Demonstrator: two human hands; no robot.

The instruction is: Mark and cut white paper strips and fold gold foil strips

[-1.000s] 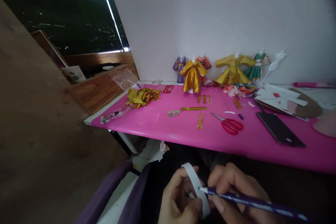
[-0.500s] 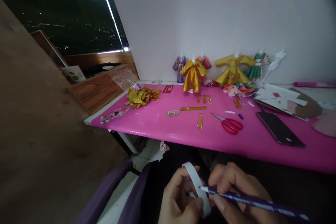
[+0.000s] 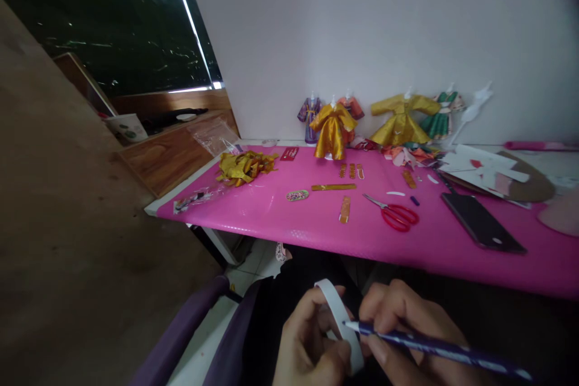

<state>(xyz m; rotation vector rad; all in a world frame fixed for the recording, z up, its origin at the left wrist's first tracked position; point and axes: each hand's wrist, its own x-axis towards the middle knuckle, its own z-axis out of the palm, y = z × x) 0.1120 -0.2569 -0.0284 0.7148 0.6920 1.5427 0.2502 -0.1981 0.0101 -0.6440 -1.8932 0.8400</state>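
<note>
Low in the head view, over my lap, my left hand point(image 3: 312, 338) grips a narrow white ring-shaped band point(image 3: 335, 307), its fingers partly inside the loop. A dark purple pen point(image 3: 434, 344) with a white tip section is pinched in my right hand point(image 3: 407, 319). The pen's point touches or nearly touches the band's outer face. Beyond both hands, red-handled scissors point(image 3: 398, 216) lie slightly spread on the pink table point(image 3: 280, 223). Close by is a gold decorated strip point(image 3: 344, 209).
Several miniature gowns on stands, one of them gold point(image 3: 332, 129), line the wall. A heap of gold fabric scraps point(image 3: 246, 167) lies at the left, a dark phone-like slab point(image 3: 484, 220) at the right. A purple chair armrest point(image 3: 181, 332) is beside my lap.
</note>
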